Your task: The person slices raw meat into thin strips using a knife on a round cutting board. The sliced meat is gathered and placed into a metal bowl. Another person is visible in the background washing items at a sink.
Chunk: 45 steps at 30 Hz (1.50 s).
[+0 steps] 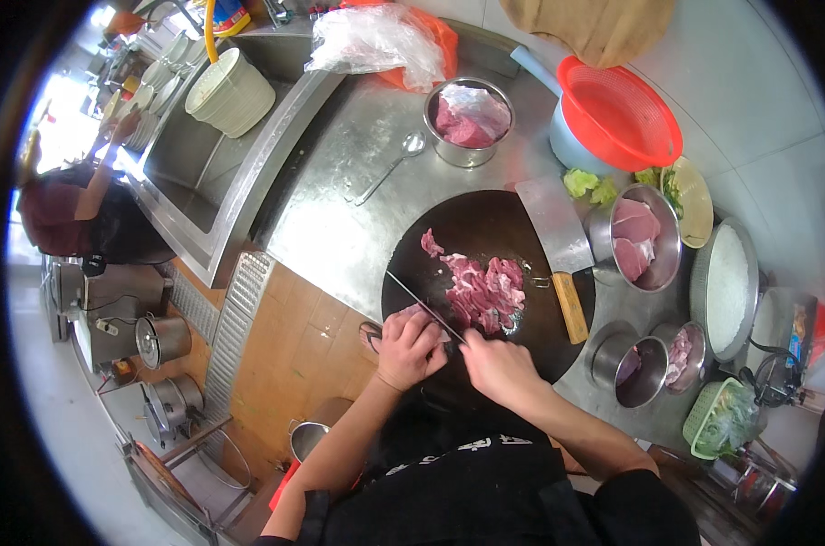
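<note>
On a round dark chopping board (474,211), my left hand (410,348) presses a piece of raw meat (412,312) with bent fingers near the board's left edge. My right hand (500,365) grips a knife (426,307), seen nearly edge-on, its blade lying along my left fingertips; its handle is hidden in the fist. Beyond the knife lies a pile of sliced raw meat (487,290). A cleaver (556,222) with a wooden handle rests flat at the board's right side.
Steel pots of meat (468,153) (666,273) stand behind and right of the board. A metal spoon (388,170) lies on the steel counter (330,225). A red colander (672,147), a pan of white grains (726,293) and a sink (242,225) surround it. Another person (64,211) stands far left.
</note>
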Available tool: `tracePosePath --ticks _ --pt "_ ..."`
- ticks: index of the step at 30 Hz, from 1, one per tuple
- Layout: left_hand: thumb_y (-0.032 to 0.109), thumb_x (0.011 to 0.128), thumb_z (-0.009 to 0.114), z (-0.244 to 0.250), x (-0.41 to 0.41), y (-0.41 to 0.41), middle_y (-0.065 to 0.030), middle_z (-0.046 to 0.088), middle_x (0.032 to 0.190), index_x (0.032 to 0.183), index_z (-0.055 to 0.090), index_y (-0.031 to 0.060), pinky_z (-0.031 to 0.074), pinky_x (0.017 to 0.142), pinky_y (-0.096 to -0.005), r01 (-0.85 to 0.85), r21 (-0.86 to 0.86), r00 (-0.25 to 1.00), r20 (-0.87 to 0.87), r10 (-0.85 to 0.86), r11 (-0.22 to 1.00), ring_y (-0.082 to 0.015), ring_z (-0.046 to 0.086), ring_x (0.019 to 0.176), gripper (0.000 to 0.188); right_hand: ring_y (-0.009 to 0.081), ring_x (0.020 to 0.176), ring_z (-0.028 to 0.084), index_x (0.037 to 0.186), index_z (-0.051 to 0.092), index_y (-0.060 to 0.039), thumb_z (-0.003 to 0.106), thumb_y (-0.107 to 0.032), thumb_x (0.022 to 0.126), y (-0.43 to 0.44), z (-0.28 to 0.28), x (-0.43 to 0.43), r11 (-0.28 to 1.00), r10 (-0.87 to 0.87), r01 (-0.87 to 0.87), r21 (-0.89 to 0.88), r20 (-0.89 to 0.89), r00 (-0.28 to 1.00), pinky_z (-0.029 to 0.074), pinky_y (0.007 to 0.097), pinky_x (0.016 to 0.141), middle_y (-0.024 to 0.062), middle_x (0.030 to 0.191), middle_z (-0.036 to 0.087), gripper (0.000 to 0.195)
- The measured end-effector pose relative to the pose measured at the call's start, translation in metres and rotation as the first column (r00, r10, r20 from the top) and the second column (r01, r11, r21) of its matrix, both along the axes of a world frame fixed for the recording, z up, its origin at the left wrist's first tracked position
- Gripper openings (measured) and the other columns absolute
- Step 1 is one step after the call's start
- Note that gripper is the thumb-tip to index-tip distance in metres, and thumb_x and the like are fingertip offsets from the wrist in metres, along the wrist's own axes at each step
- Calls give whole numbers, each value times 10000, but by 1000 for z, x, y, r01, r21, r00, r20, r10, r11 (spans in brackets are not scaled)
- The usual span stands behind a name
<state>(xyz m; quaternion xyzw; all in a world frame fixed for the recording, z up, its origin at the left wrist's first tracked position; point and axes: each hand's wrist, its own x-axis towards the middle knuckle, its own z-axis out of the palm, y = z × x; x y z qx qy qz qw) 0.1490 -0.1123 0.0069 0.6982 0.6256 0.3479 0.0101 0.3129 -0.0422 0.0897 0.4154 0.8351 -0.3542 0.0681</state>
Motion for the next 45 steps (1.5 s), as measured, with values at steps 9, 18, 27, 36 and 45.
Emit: tracePosePath --ticks 9,18,27,36,45 --pt "146 605 674 -8 -2 1 -94 556 1031 927 607 66 451 845 -424 45 23 999 3 -45 999 -301 534 1021 339 440 643 618 911 512 -36 479 -259 934 26 -36 -36 997 -50 58 58 -137 989 482 537 565 234 666 618 226" --pt "157 617 669 -3 0 -2 -94 559 1028 915 613 71 451 850 -420 14 -7 1000 14 -14 1000 -306 545 1015 316 407 634 630 915 505 -62 486 -272 935 0 1 22 1000 18 -17 -21 28 999 490 528 558 189 652 627 212" --pt "145 617 674 -6 -2 2 -99 550 1044 949 600 65 444 854 -425 15 15 1000 -2 -15 1000 -310 536 1033 350 431 649 617 902 514 -48 496 -253 926 29 -38 -36 999 23 -15 46 -181 983 476 544 577 218 677 621 207" --pt "149 631 670 -1 0 -2 -94 551 1038 937 608 73 440 865 -417 -3 -13 1000 10 3 1000 -308 536 1017 322 455 717 617 931 523 -44 479 -299 940 12 5 14 994 5 -1 -106 38 999 482 541 628 238 736 633 258" --pt "132 629 667 -2 -2 2 -101 555 1041 942 601 59 440 878 -422 26 -16 1000 6 -25 1000 -315 536 1028 328 454 712 616 919 527 -31 475 -319 941 28 -33 -25 999 -7 4 -42 -88 996 477 550 651 240 751 636 293"
